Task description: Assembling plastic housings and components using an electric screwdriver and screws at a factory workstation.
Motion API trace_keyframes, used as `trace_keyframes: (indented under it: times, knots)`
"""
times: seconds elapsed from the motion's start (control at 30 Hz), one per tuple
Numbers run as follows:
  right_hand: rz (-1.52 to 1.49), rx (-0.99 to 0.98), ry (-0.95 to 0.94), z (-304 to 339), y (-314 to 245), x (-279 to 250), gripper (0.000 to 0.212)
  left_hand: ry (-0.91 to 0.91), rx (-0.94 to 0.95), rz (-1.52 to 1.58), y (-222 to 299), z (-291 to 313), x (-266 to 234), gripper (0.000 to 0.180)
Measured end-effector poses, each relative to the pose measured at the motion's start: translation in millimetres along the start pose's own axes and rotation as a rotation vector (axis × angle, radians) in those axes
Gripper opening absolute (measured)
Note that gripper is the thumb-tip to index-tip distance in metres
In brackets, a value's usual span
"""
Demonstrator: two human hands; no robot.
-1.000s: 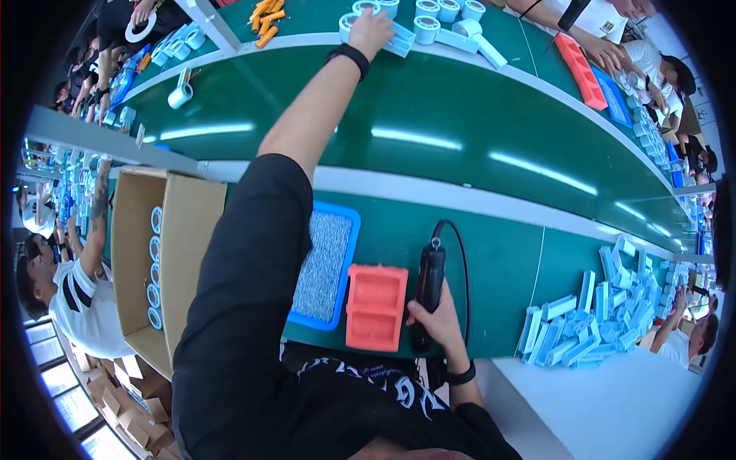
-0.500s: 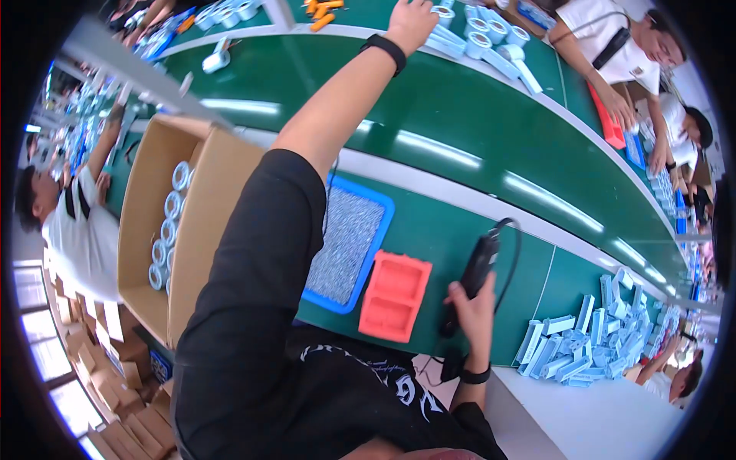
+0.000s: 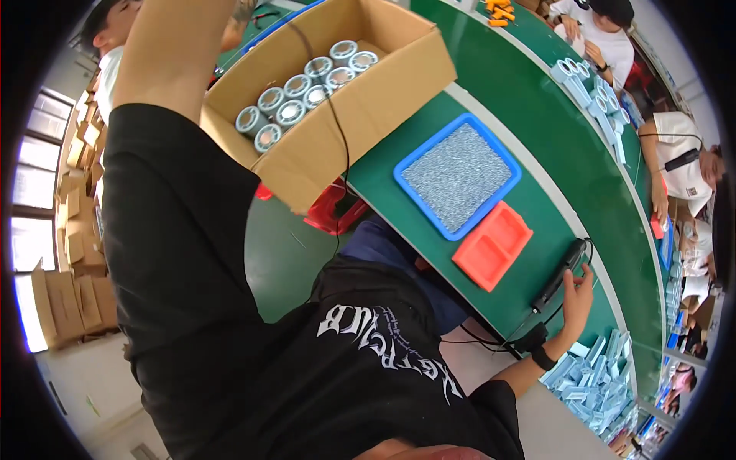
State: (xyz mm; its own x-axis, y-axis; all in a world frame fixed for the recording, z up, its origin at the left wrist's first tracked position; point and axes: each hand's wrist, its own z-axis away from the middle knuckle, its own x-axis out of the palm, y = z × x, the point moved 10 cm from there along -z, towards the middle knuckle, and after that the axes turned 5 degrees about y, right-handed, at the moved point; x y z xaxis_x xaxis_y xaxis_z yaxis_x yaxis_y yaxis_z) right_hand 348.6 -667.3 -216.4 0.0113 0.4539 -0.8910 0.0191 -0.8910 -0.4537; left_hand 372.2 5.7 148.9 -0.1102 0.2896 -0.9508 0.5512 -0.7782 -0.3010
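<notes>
Right hand (image 3: 576,291) rested half-open against black electric screwdriver (image 3: 560,274) on green bench (image 3: 537,107), just right of orange tray (image 3: 492,245), blue tray (image 3: 458,175) beyond it, left hand cut off above frame, its grip impossible to tell.

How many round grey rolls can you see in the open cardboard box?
9 round grey rolls show in the open cardboard box, in two rows along its left side; more may lie beneath.

The right hand (image 3: 576,295) rested on the green table (image 3: 537,115), its fingers touching a black electric screwdriver (image 3: 562,272). Beside it lay a red tray (image 3: 492,245) and a blue tray (image 3: 458,176). A cardboard box (image 3: 337,130) held grey rolls (image 3: 303,88). The left arm reached up out of view.
</notes>
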Motion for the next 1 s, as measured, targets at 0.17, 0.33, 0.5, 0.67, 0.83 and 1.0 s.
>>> trace_keyframes:
  times: [0.17, 0.33, 0.5, 0.67, 0.83, 1.0]
  knots:
    - [-0.273, -0.188, -0.13, 94, -126, -51, 0.056, -0.33, 0.037, 0.047, -34, -16, 143, 0.046]
    - [-0.372, -0.45, -0.391, 159, -202, -19, 0.057, -0.361, 0.646, 0.139, 80, 39, 306, 0.076]
    - [-0.278, -0.43, -0.385, 178, -212, 27, 0.055, -0.413, 0.62, 0.251, 122, 42, 346, 0.092]
    - [-0.406, -0.303, -0.41, 171, -190, 47, 0.051, -0.36, 0.531, 0.496, 112, 23, 362, 0.085]
    - [-0.477, -0.22, -0.331, 155, -175, 38, 0.044, -0.22, 0.609, 0.56, 111, 27, 350, 0.074]
    - [-0.538, -0.249, -0.218, 149, -159, 21, 0.04, -0.232, 0.602, 0.428, 96, 14, 344, 0.073]
